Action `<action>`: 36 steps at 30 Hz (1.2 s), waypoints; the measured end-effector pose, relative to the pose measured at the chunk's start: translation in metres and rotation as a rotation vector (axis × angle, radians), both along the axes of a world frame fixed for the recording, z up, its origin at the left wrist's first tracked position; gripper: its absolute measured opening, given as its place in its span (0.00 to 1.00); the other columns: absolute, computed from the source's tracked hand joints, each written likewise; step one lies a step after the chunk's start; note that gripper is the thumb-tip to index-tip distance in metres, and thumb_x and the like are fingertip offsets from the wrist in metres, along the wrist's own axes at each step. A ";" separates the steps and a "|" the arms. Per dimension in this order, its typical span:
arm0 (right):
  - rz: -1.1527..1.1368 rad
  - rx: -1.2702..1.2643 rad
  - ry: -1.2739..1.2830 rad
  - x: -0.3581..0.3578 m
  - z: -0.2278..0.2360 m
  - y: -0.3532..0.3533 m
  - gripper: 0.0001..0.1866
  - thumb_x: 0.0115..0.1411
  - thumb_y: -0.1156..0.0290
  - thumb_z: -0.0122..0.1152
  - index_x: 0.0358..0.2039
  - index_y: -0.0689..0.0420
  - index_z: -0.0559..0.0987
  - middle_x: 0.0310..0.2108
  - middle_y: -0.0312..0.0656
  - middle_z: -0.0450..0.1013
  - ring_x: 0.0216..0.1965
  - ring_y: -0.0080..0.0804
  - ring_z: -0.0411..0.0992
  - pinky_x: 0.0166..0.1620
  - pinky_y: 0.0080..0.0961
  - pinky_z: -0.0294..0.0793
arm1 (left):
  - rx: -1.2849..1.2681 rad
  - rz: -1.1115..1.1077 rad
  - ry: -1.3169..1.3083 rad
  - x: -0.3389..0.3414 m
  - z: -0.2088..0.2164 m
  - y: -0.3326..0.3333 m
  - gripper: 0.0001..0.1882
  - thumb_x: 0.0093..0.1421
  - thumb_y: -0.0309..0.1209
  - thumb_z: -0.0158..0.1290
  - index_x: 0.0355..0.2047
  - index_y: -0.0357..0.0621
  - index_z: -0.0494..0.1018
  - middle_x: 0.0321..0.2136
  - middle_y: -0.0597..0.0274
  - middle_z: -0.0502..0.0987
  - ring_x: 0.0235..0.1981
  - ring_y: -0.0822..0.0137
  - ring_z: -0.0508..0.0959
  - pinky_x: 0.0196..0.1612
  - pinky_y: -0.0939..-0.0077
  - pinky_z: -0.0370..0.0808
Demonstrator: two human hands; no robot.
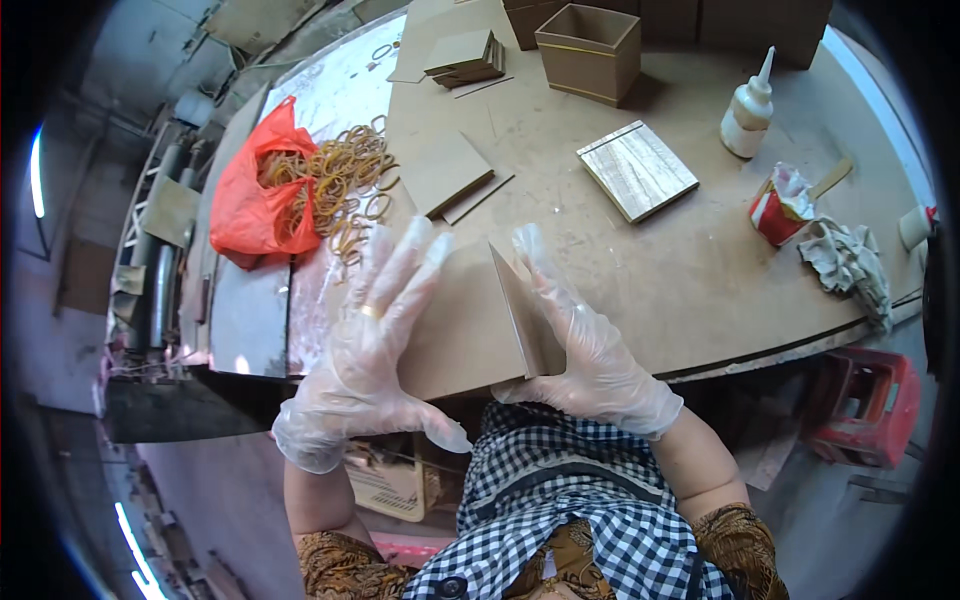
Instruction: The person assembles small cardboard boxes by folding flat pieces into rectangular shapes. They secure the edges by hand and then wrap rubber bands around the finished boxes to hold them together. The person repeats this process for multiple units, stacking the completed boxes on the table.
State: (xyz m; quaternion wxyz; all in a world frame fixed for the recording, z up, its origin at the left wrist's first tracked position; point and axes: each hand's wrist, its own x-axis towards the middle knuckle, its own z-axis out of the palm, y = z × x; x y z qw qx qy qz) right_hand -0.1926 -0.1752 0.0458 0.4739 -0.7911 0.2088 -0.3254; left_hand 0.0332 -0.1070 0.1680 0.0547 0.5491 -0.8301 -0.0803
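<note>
Near the table's front edge a flat brown board panel lies before me, with a second brown panel standing upright along its right side. My right hand, in a clear plastic glove, steadies the upright panel, fingers along its outer face and thumb at its near end. Over the left edge of the flat panel, my left hand, gloved the same way, has its fingers spread and thumb stretched out. Whether it touches the panel I cannot tell. A yellowish band circles one of its fingers.
A red plastic bag spills rubber bands at left. Ahead lie stacked panels, a pale wood-grain stack and a banded brown box. At right stand a glue bottle, a red tub and a crumpled rag.
</note>
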 end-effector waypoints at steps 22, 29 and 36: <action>-0.033 -0.065 -0.254 0.019 -0.026 0.004 0.51 0.46 0.84 0.64 0.70 0.66 0.49 0.70 0.69 0.42 0.71 0.67 0.46 0.68 0.42 0.58 | 0.128 0.075 0.011 -0.015 -0.012 -0.014 0.59 0.35 0.42 0.73 0.67 0.40 0.57 0.66 0.38 0.57 0.66 0.35 0.60 0.67 0.45 0.57; -0.130 -0.128 -0.202 0.029 -0.026 0.010 0.47 0.49 0.80 0.63 0.69 0.72 0.52 0.70 0.65 0.46 0.68 0.65 0.54 0.67 0.45 0.58 | 0.139 0.083 -0.003 -0.014 -0.009 -0.010 0.59 0.35 0.42 0.73 0.67 0.38 0.57 0.66 0.37 0.56 0.66 0.35 0.59 0.67 0.45 0.56; 0.064 -0.054 -0.142 0.014 -0.019 -0.009 0.61 0.45 0.56 0.77 0.69 0.71 0.48 0.71 0.64 0.41 0.71 0.63 0.44 0.70 0.49 0.50 | 0.152 0.104 -0.103 -0.022 -0.007 -0.010 0.74 0.29 0.71 0.64 0.70 0.37 0.51 0.69 0.36 0.50 0.70 0.33 0.48 0.70 0.42 0.43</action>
